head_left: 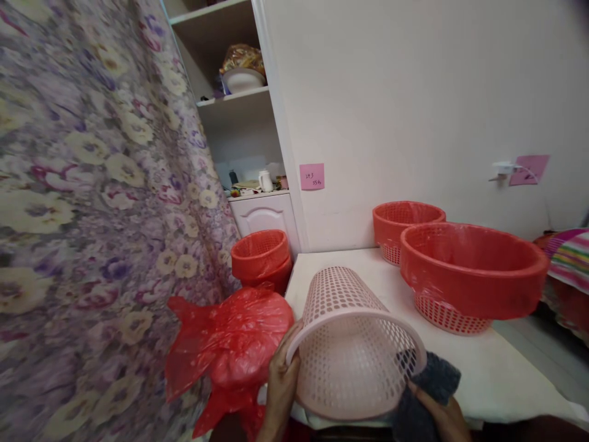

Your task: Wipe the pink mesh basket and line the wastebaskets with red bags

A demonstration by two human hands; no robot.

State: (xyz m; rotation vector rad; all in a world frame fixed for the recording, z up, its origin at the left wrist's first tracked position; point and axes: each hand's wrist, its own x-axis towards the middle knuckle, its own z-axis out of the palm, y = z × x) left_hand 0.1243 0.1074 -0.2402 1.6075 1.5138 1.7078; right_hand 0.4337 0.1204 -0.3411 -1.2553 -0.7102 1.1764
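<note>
A pale pink perforated plastic basket [343,294] lies tipped on its side on the white-covered table, its wide mouth facing me. My left hand [283,374] grips the rim at the left, fingers outside and thumb toward the inside. At the lower right of the rim, my right hand [437,408] holds a dark grey cloth [442,377] against the basket. Part of the cloth shows through the holes in the basket's side. Some fingers of the right hand are hidden by the cloth.
Red baskets with plastic liners stand on the table [506,368]: a large one [473,276] at right and a smaller one [384,230] behind. Stacked red baskets [257,258] and a red plastic bag [248,331] are at left, beside a floral curtain [105,215]. A wall rises behind.
</note>
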